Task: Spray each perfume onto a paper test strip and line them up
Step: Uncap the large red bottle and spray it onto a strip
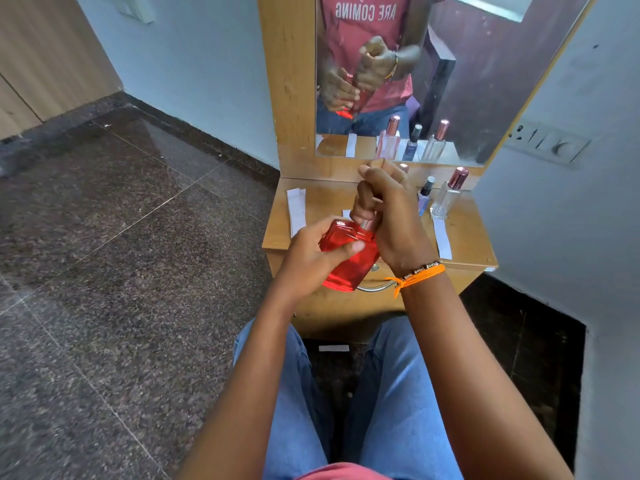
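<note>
Red perfume bottle [349,258]: translucent red glass, flat-sided with faceted shoulders, held tilted in the air above the front edge of the bench [464,244], neck pointing toward 1 o'clock. A silvery metal collar shows at the neck.

Left hand [311,261]: fingers and thumb curled round the bottle body, thumb lying across its front face. Right hand [388,216]: closed in a fist about the neck and top of the bottle — the cap or sprayer itself is hidden inside the grip. An orange thread and a beaded band [417,273] circle the right wrist.

Bench: light wood-grain laminate, small and rectangular, with a curved metal drawer handle [375,288] under the front edge. At 10 o'clock from the bottle, a white paper strip [297,210] lies flat near the left edge. At 3 o'clock, another white strip [442,239] lies flat just before a clear square glass bottle with a rose-metal cap [450,195]. Beside that, toward 2 o'clock, stands a slim bluish bottle with a dark cap [425,195].

Behind the bench — a wood-framed mirror [485,81] reflects the bottles and hands. A further white strip [333,348] lies on the dark speckled stone floor [121,254], between the person's blue-jeaned knees.
</note>
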Motion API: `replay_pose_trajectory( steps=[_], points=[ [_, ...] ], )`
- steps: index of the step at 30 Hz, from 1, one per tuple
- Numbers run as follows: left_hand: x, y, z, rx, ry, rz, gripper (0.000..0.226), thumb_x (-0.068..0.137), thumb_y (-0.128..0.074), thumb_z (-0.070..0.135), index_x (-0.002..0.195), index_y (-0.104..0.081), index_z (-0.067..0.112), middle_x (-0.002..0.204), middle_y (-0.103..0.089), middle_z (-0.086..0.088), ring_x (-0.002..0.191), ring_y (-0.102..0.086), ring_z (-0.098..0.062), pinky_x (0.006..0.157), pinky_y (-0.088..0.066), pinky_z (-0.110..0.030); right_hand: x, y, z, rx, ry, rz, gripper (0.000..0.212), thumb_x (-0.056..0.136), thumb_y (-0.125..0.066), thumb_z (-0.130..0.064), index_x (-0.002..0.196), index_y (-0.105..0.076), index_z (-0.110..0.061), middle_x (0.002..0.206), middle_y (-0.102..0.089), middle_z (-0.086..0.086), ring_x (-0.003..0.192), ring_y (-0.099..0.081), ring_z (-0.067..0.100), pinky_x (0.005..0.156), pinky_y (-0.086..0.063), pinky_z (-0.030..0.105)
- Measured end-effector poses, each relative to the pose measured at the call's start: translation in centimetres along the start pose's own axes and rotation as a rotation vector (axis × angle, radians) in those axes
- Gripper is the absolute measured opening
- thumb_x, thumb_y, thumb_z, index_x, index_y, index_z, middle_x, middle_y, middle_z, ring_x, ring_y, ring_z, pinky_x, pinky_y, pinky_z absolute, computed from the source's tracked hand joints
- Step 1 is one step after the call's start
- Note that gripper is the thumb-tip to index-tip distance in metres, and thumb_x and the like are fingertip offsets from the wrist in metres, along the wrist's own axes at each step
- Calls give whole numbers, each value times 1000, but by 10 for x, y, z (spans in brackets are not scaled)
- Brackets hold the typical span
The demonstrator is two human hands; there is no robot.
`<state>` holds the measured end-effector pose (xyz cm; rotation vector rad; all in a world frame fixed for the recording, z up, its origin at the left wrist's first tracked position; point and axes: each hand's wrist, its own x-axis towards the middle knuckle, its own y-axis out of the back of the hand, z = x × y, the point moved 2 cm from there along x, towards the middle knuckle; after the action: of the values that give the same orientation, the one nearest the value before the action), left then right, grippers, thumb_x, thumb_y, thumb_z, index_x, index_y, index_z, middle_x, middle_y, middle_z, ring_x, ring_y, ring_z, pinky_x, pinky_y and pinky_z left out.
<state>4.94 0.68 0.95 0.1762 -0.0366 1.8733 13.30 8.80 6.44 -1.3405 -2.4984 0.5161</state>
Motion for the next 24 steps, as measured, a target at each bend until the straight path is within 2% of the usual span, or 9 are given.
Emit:
replay_pose_trajectory(
  steps=[4,7,10,12,15,16,18,21,24],
  points=[
    [-4,4,-3,-134,71,-91,18,76,-69,22,94,-67,19,79,-70,8,79,-64,-6,71,-50,-17,2,3,-3,32,-148,-147,35,94,-45,-9,63,-33,-19,39,-24,-7,36,-19,10,39,-26,16],
    [-7,7,-7,-248,142,-189,17,76,-71,25,93,-70,22,82,-72,7,81,-66,-7,72,-52,-21,2,3,-3,119,-226,-288,31,93,-42,-17,65,-31,-20,38,-18,-8,33,-22,7,38,-24,16],
    [-12,3,-14,-414,220,-282,36,62,-82,42,92,-73,22,87,-73,4,85,-67,-9,73,-53,-22,2,3,-5,295,-237,-470,21,90,-39,-24,71,-31,-20,42,-15,-5,34,-24,5,40,-28,17],
    [-13,4,-17,-450,235,-237,43,56,-83,46,91,-73,23,88,-74,4,87,-67,-10,74,-54,-22,6,2,-7,322,-189,-497,10,87,-41,-13,79,-37,-17,45,-27,-7,43,-37,7,48,-38,20],
    [-13,17,-20,-406,208,-119,27,67,-78,32,92,-72,24,90,-73,3,88,-67,-12,78,-53,-25,18,7,0,355,-161,-350,26,75,-36,10,85,-41,-13,64,-46,3,63,-45,17,68,-45,28],
    [-13,22,-20,-371,201,-100,21,72,-72,27,93,-71,23,91,-73,2,88,-67,-13,78,-53,-25,23,9,5,298,-142,-299,32,76,-33,16,85,-40,-13,70,-47,7,66,-47,18,70,-44,29],
    [-15,29,-21,-333,194,-81,19,76,-66,21,94,-71,22,90,-73,1,85,-67,-14,75,-55,-25,35,10,15,25,-77,-211,40,83,-33,24,88,-39,-15,78,-50,9,70,-51,17,68,-43,26],
    [-17,34,-20,-363,176,-81,17,79,-63,16,90,-73,23,87,-74,2,82,-69,-11,67,-54,-21,52,8,32,-453,37,-80,36,85,-43,20,100,-39,-12,82,-51,3,70,-53,12,59,-45,22],
    [-18,38,-20,-356,175,-71,18,79,-63,16,90,-73,26,87,-74,3,82,-70,-10,67,-54,-21,64,1,46,-720,141,-18,34,80,-47,19,99,-41,-9,82,-45,2,70,-48,16,62,-47,33]
  ],
)
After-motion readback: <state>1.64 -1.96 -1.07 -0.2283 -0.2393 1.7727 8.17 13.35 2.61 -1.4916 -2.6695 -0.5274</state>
